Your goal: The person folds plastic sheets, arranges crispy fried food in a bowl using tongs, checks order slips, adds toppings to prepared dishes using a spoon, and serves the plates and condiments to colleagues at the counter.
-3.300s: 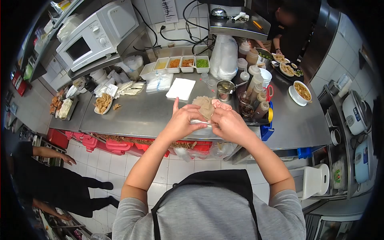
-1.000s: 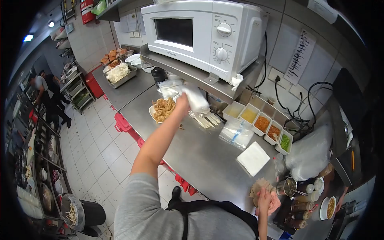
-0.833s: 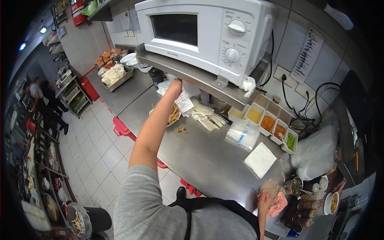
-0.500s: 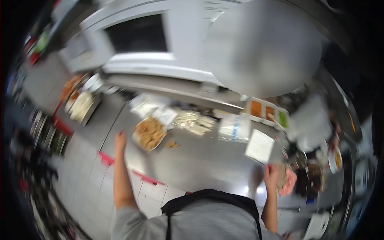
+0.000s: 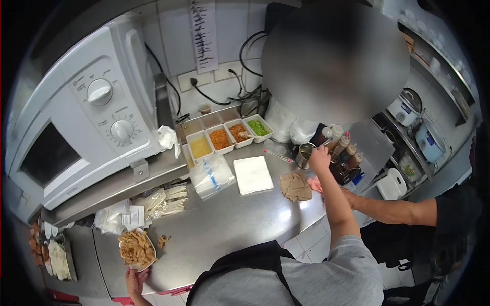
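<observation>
At the lower left, my left hand (image 5: 136,281) grips the near edge of a white bowl (image 5: 148,261) heaped with fried food (image 5: 136,247). My right hand (image 5: 320,159) is closed on a spoon handle (image 5: 326,143) over a metal cup (image 5: 304,154) beside the sauce bottles. A brown cloth (image 5: 295,186) lies crumpled on the steel counter, with a pink cloth (image 5: 315,184) to its right, partly hidden by my right forearm. White napkins (image 5: 253,175) are stacked left of the brown cloth.
A co-worker's hand (image 5: 349,198) is beside my right forearm. Several topping tubs (image 5: 220,139) line the back. A microwave (image 5: 87,107) overhangs the left side. Sauce bottles (image 5: 348,153) stand at the right. A large blurred patch covers the upper right.
My left hand has come to the bowl of fried food. My right hand has left the cloths for the spoon in the metal cup. A co-worker's arm has appeared at the right.
</observation>
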`<state>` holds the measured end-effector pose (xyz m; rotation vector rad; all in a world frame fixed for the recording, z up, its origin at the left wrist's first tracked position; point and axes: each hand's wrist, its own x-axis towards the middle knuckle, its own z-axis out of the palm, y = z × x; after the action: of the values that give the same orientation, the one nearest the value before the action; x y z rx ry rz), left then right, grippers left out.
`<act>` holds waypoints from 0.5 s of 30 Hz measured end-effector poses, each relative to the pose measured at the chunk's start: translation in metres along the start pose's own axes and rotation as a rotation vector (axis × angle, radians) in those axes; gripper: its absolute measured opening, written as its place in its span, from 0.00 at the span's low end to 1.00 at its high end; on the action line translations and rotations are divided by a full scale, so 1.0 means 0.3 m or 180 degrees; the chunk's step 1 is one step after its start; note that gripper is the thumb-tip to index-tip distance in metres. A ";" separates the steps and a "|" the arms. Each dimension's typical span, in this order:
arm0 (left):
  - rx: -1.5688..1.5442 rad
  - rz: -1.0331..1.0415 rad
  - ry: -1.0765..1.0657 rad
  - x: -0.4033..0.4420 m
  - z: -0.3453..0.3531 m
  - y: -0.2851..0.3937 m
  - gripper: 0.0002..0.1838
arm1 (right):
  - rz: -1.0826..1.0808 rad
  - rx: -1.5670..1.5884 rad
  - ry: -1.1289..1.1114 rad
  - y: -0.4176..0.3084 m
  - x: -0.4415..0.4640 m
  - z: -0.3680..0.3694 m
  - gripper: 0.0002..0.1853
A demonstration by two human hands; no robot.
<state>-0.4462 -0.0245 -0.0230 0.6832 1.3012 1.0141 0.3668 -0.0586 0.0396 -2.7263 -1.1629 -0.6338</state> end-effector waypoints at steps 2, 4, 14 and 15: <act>-0.0369 0.0160 0.0129 -0.031 0.013 -0.075 0.20 | -0.0209 -0.0385 0.0002 0.031 0.026 0.041 0.10; -0.0447 0.0230 0.0384 -0.091 0.058 -0.099 0.20 | -0.0276 -0.0661 -0.0046 0.039 0.063 0.064 0.12; -0.0748 0.0446 0.0757 -0.284 0.113 -0.219 0.20 | -0.0698 0.0312 -0.1000 0.267 0.169 0.122 0.13; -0.0813 0.0460 0.0781 -0.287 0.121 -0.219 0.20 | 0.0042 0.1193 -0.1380 0.272 0.157 0.066 0.16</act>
<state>-0.3936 -0.1250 -0.0356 0.4724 1.3147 1.3896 0.4604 -0.0794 0.0463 -2.5977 -1.1916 0.1822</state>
